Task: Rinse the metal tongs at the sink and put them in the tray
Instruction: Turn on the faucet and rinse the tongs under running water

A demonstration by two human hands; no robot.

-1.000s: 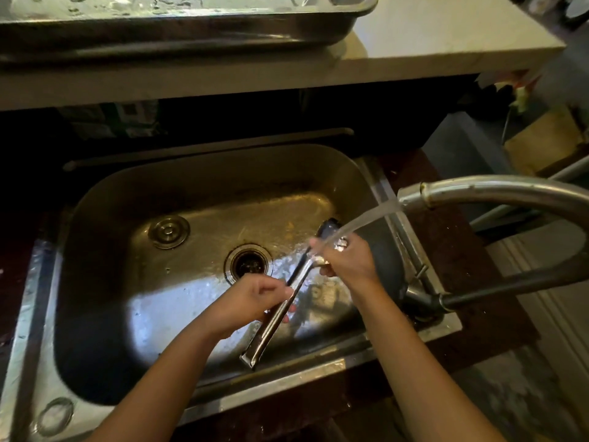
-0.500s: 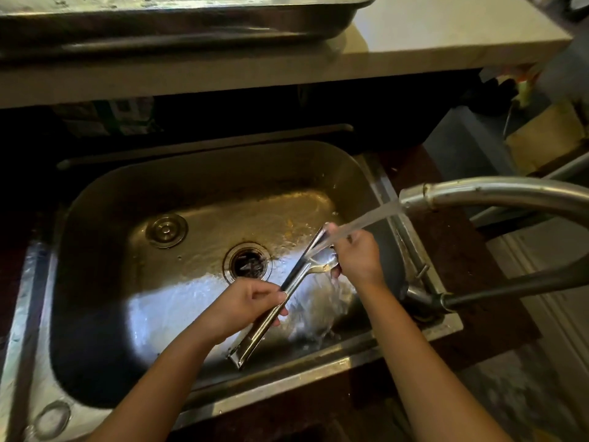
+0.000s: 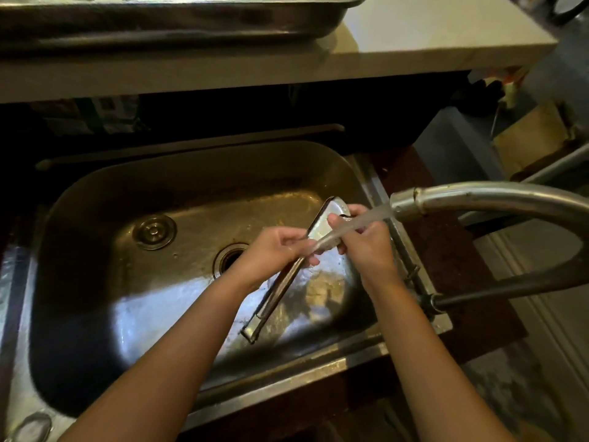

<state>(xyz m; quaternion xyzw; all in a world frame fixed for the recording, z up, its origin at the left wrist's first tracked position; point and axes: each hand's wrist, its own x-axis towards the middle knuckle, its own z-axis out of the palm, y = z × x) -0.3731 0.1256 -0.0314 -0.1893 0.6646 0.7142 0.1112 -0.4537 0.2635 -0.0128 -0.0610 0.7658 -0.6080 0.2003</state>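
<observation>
The metal tongs (image 3: 280, 291) slant across the right half of the steel sink (image 3: 95, 282), handle end low and near me, scoop end up by the tap. My left hand (image 3: 271, 253) grips them around the middle. My right hand (image 3: 363, 240) holds the scoop end, fingers wrapped over it. Water streams from the faucet spout (image 3: 411, 204) onto the tongs between both hands. The metal tray (image 3: 178, 23) rests on the pale counter above the sink, only its near wall and rim showing.
The faucet neck (image 3: 510, 199) arches in from the right, with a dark hose (image 3: 497, 295) below it. The drain (image 3: 231, 255) and a round stopper (image 3: 154, 231) lie in the sink floor. The pale counter (image 3: 430, 36) overhangs a dark gap behind the sink.
My left hand has slid up the tongs toward the scoop end and closer to my right hand. The tongs have tilted more upright under the stream.
</observation>
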